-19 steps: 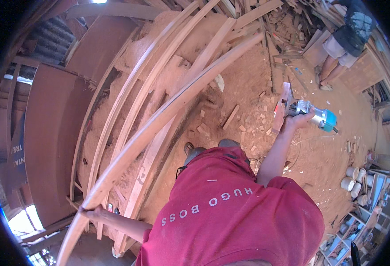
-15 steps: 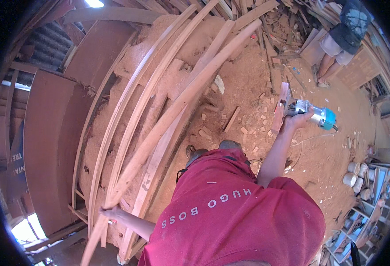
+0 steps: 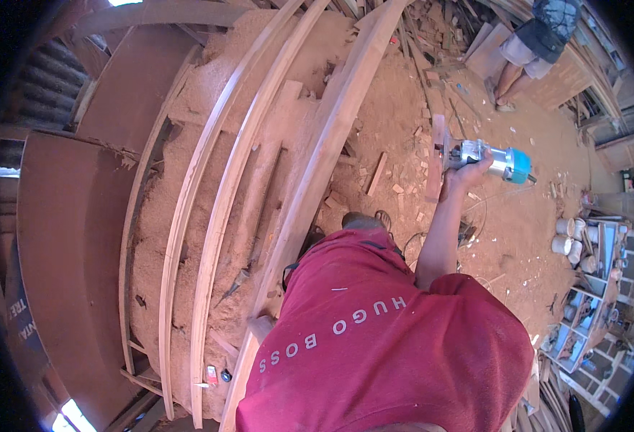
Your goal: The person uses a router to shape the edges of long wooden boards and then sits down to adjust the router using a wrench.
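The right hand (image 3: 468,171) held a silver and teal cylindrical power tool (image 3: 497,162) on the right side of the scene, over the dusty brown floor (image 3: 522,241), and its fingers were clamped around the silver body. The tool lay sideways, with the teal end to the right, and a long flat reddish wooden piece (image 3: 434,165) stood across its left end. The left hand (image 3: 261,327) was at the near part of a wide, long, pale brown wooden plank (image 3: 324,147), just beside the red shirt (image 3: 389,338); the shirt hid part of this hand, so I could not tell if its fingers were apart or together. The plank ran from near to far along the right side of a bench (image 3: 155,270) covered with sawdust. To its left, two narrow pale wooden strips (image 3: 193,180) went in the same direction. Between the strips and the plank lay a dark pointed tool (image 3: 236,284), and nearer, a small red and white box (image 3: 212,375) beside a small dark round object (image 3: 226,375). At the far right, another person (image 3: 529,43) in light shorts stood near wooden boards.
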Tool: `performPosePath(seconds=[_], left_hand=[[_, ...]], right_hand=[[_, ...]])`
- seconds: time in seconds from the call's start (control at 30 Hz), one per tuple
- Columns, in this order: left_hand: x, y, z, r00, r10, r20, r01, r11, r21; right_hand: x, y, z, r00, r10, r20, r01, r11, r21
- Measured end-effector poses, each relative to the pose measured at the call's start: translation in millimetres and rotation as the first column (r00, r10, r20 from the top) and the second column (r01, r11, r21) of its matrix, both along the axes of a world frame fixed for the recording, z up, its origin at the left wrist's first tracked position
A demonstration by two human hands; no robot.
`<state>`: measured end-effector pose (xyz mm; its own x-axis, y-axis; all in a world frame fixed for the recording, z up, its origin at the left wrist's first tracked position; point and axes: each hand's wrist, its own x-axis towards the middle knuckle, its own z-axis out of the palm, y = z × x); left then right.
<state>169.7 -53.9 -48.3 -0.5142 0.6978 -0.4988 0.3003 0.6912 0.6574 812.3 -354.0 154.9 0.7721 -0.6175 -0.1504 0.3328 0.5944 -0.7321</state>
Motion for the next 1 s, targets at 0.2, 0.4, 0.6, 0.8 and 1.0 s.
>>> performPosePath(seconds=[0.2, 0.4, 0.6, 0.8, 1.0], left_hand=[[0.3, 0.4, 40.4, 0.925, -0.252, -0.284, 0.231, 0.967, -0.105], [60.8, 13.7, 119.9, 0.406, -0.447, -0.797, 0.536, 0.823, -0.188], [191.9, 40.0, 95.3, 0.038, -0.986, -0.162, 0.987, 0.012, 0.157], [245.5, 40.6, 67.9, -0.073, -0.996, -0.056, 0.975, -0.083, 0.206], [235.8, 22.0, 65.2, -0.058, -0.991, -0.124, 0.992, -0.071, 0.106]], right_hand=[[-25.4, 39.8, 26.8, 0.999, 0.03, -0.026, -0.03, 1.0, -0.01], [-37.0, 43.1, 12.2, 0.993, 0.114, -0.036, -0.117, 0.99, -0.08], [-27.7, 17.9, -5.3, 0.995, 0.004, -0.105, -0.018, 0.991, -0.134], [-34.2, 22.3, 0.3, 0.983, 0.106, -0.148, -0.12, 0.989, -0.09], [-33.0, 6.9, -17.9, 0.992, 0.016, -0.126, -0.04, 0.981, -0.192]])
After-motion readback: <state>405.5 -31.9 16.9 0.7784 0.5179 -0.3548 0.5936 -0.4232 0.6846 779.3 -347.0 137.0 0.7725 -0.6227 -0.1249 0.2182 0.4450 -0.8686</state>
